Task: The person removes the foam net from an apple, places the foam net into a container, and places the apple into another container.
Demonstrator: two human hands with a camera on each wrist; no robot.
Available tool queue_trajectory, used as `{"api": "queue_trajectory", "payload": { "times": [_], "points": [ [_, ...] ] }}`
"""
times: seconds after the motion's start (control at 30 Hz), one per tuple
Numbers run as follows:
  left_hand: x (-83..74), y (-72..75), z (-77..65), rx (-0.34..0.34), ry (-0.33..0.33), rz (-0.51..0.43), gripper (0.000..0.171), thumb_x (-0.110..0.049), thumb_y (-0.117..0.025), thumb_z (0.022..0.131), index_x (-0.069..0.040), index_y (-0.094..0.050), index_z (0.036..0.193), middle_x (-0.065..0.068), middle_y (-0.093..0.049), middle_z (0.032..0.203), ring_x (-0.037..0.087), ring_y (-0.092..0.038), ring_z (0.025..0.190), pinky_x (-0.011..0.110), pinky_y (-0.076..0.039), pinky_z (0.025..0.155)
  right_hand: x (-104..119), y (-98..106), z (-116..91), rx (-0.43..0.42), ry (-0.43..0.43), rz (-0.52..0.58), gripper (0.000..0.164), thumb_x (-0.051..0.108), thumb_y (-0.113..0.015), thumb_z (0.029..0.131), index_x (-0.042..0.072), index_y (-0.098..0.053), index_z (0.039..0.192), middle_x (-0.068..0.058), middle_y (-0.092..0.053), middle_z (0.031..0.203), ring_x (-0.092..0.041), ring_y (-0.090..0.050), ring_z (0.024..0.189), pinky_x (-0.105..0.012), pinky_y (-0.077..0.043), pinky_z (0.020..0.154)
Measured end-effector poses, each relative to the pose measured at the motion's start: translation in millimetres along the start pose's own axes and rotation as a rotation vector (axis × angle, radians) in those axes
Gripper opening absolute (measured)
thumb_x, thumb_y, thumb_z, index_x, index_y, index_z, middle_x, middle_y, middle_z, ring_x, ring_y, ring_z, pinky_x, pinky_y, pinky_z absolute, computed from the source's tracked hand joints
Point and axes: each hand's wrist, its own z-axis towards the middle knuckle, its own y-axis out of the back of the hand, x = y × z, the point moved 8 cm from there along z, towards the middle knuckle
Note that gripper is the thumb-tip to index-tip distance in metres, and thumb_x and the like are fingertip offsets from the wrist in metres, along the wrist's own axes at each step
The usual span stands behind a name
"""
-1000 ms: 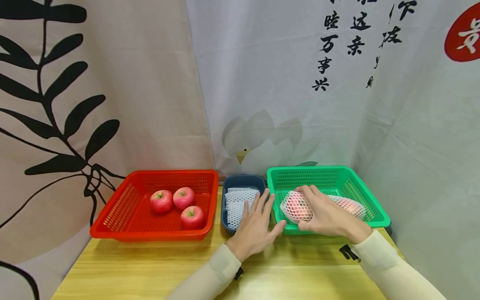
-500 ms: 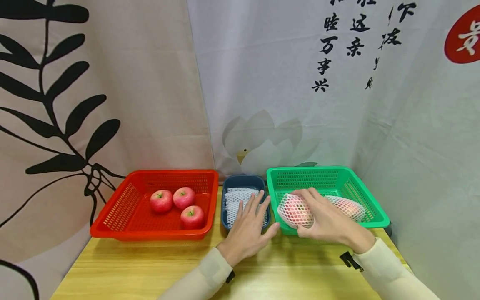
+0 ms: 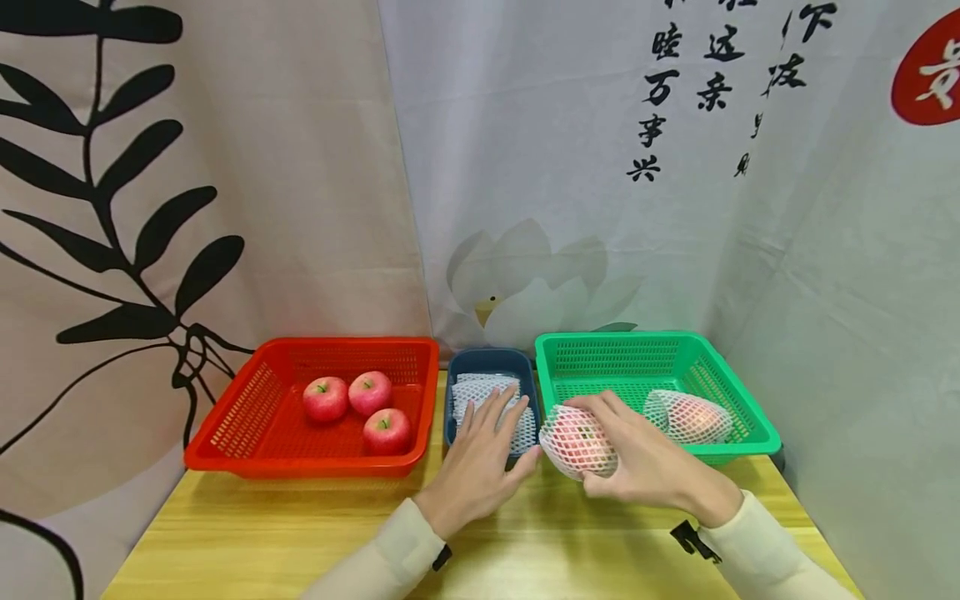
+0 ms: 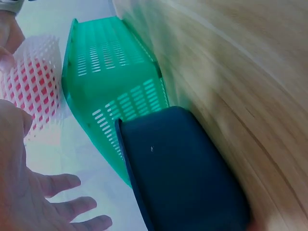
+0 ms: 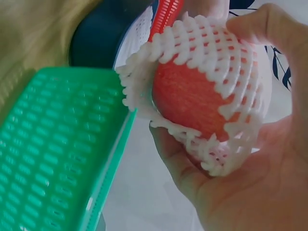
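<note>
My right hand (image 3: 645,454) grips an apple in a white foam net (image 3: 579,442), lifted in front of the green basket's near-left corner. Red skin shows through the open end of the net (image 5: 192,96) in the right wrist view. My left hand (image 3: 472,467) hovers with spread fingers in front of the small dark blue bin (image 3: 491,360), holding nothing. Folded white foam nets (image 3: 480,390) lie inside that bin, partly hidden by the fingers. A second netted apple (image 3: 693,417) lies in the green basket (image 3: 622,342).
On the left stands a red basket (image 3: 255,442) with three bare apples (image 3: 387,432). All the containers sit side by side along the back of a wooden table (image 3: 300,521). A printed curtain (image 3: 315,167) hangs behind them.
My right hand has drawn the netted apple out of the green basket, towards me and slightly left. The left hand has shifted back and left from over the blue bin.
</note>
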Motion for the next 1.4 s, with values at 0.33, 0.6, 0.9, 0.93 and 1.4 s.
{"api": "queue_trajectory", "payload": {
  "times": [0.33, 0.6, 0.9, 0.93, 1.4],
  "points": [
    [9.5, 11.4, -14.5, -0.064, -0.034, -0.004, 0.069, -0.054, -0.057, 0.12, -0.016, -0.049, 0.177, 0.014, -0.047, 0.184, 0.042, -0.05, 0.168, 0.079, -0.038, 0.136, 12.2, -11.8, -4.1, -0.018, 0.031, 0.029, 0.096, 0.029, -0.092, 0.076, 0.026, -0.057, 0.166, 0.013, -0.063, 0.133, -0.004, -0.064, 0.108, -0.025, -0.06, 0.085],
    [17.4, 14.9, -28.7, -0.074, -0.054, -0.012, 0.068, -0.051, -0.06, 0.119, -0.016, -0.05, 0.177, 0.015, -0.051, 0.182, 0.044, -0.053, 0.166, 0.075, -0.041, 0.137, 25.7, -28.9, -8.0, -0.006, 0.08, 0.075, 0.097, 0.027, -0.092, 0.079, 0.026, -0.054, 0.168, 0.014, -0.064, 0.137, -0.002, -0.065, 0.112, -0.026, -0.063, 0.089],
    [26.8, 20.0, -45.9, -0.034, -0.04, -0.034, 0.064, -0.049, -0.058, 0.121, -0.02, -0.051, 0.177, 0.012, -0.053, 0.181, 0.039, -0.057, 0.164, 0.073, -0.043, 0.136, 35.5, -52.9, -10.6, 0.017, 0.148, 0.102, 0.092, 0.026, -0.092, 0.079, 0.017, -0.055, 0.162, 0.008, -0.068, 0.147, -0.004, -0.068, 0.123, -0.031, -0.065, 0.103],
    [27.4, 20.3, -47.7, -0.03, -0.04, -0.037, 0.064, -0.049, -0.058, 0.121, -0.02, -0.051, 0.177, 0.012, -0.054, 0.18, 0.039, -0.057, 0.164, 0.073, -0.043, 0.137, 36.2, -56.3, -11.0, 0.026, 0.152, 0.101, 0.092, 0.025, -0.092, 0.079, 0.015, -0.055, 0.162, 0.006, -0.068, 0.148, -0.005, -0.068, 0.124, -0.032, -0.065, 0.104],
    [31.0, 18.7, -69.1, 0.006, -0.073, 0.005, 0.059, -0.046, -0.065, 0.119, -0.023, -0.057, 0.173, 0.008, -0.059, 0.176, 0.031, -0.062, 0.158, 0.061, -0.056, 0.129, 29.0, -98.1, -10.7, 0.188, 0.113, 0.085, 0.087, 0.027, -0.093, 0.084, 0.012, -0.056, 0.161, 0.0, -0.069, 0.146, -0.009, -0.067, 0.126, -0.035, -0.066, 0.106]
  ]
}}
